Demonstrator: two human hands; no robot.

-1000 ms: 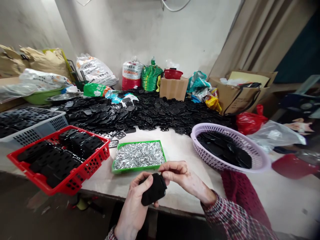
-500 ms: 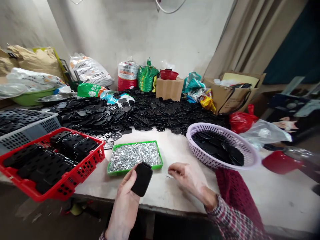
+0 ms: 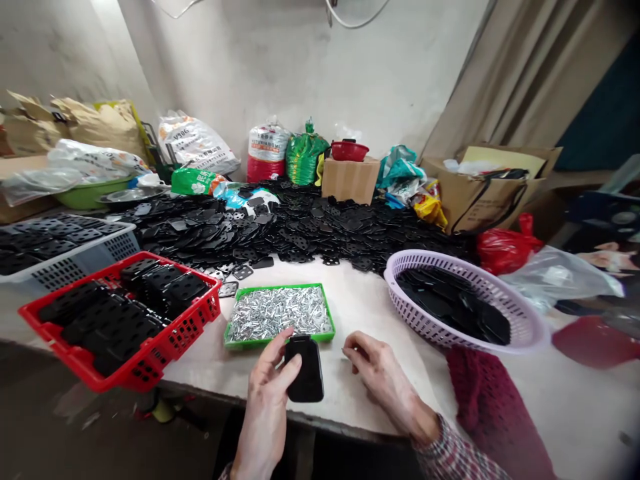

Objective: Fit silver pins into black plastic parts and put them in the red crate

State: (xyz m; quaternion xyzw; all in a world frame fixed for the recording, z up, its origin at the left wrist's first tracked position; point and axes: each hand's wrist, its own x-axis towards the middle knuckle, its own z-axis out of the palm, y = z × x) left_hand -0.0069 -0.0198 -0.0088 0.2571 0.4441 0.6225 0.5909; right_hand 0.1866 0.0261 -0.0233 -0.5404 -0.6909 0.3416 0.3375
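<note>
My left hand (image 3: pixel 270 387) is closed around a flat black plastic plate (image 3: pixel 306 375) with rounded corners and a narrow tab along its upper end, thumb lying across its face. To the right, my right hand (image 3: pixel 377 373) hovers low over the table with thumb and forefinger pinched; whatever is between the fingertips is too small to make out. Just beyond the plate sits a shallow green tray (image 3: pixel 280 343), filled with small silvery metal pins (image 3: pixel 280 310).
On the left stand a red basket (image 3: pixel 145 373) of stacked black plates and a grey basket (image 3: pixel 100 257). A lilac basket (image 3: pixel 400 310) with more plates is at right, beside maroon knitted cloth (image 3: pixel 493 400). Behind spreads a heap of black plates (image 3: pixel 320 227).
The black plate has turned more upright in my left hand. A thin pin seen near my right fingertips is no longer visible. The whole view has shifted slightly.
</note>
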